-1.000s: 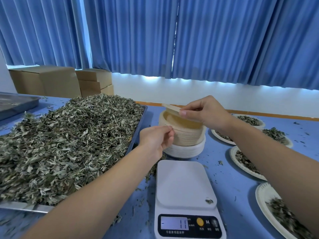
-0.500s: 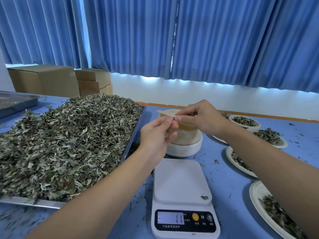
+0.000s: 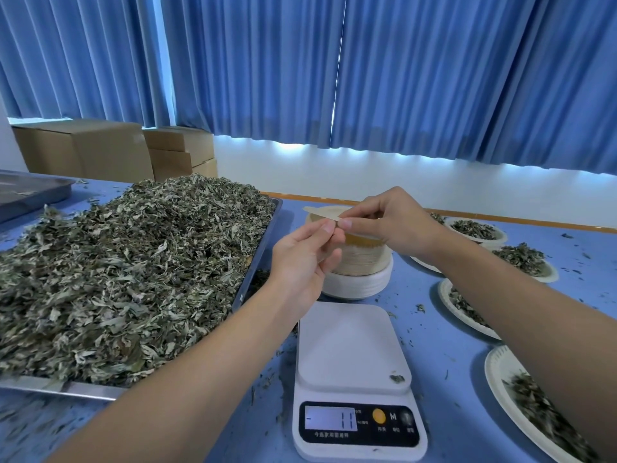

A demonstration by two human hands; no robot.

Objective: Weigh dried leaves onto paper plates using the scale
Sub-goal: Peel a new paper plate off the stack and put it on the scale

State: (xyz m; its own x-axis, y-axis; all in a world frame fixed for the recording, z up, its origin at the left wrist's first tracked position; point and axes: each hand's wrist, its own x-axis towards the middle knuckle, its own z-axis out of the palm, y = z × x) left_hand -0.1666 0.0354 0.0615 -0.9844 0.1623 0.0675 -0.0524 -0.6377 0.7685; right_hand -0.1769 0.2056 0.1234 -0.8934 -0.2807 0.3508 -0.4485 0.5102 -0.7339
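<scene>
Pinching the rim of one tan paper plate point(image 3: 322, 213) with left hand point(image 3: 300, 259) and right hand point(image 3: 390, 222), fingertips nearly meeting, just above the stack of plates point(image 3: 364, 259). In front, on the blue surface point(image 3: 434, 329): scale point(image 3: 350, 349), showing 11. At left, tray point(image 3: 257, 265) heaped with dried leaves point(image 3: 127, 272); at right, filled plates point(image 3: 497, 365).

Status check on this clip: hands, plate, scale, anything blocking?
Left hand and right hand both pinching top paper plate at the stack. Scale without a plate, reads minus 11. One leaf scrap on its platform.
</scene>
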